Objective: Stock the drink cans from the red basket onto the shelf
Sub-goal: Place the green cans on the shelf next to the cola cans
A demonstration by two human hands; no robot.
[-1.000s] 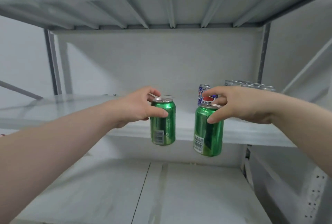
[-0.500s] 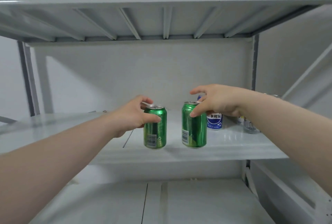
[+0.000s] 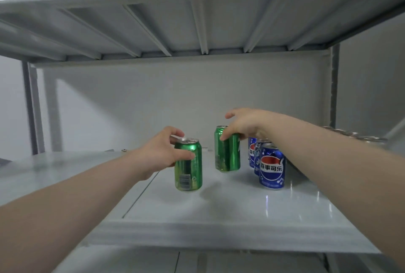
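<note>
1. The left hand (image 3: 162, 152) is curled round the upper part of the first green can (image 3: 188, 165). The thumb is laid across the front and the fingers are tucked behind the rim.
2. This can is held upright over the middle of the shelf (image 3: 219, 213). Whether its base touches the surface cannot be told.
3. The right hand (image 3: 243, 125) is clamped from above on the top of the second green can (image 3: 226, 152), with one finger stretched straight out past it.
4. The second green can is tilted slightly and is set further back, just left of the blue cans (image 3: 271, 166).
5. Both green cans are smooth, glossy metal cylinders. A silver lid and a barcode panel are seen on the first.
6. The blue cans are lined front to back on the shelf. A round red, white and blue emblem is printed on the front one.
7. The shelf is pale grey painted metal, shiny enough to carry reflections, and is crossed by a thin seam.
8. The upper shelf (image 3: 197, 20) is stiffened underneath by folded metal ribs.
9. Silver lids (image 3: 361, 138) are glimpsed at far right beyond the right forearm.
</note>
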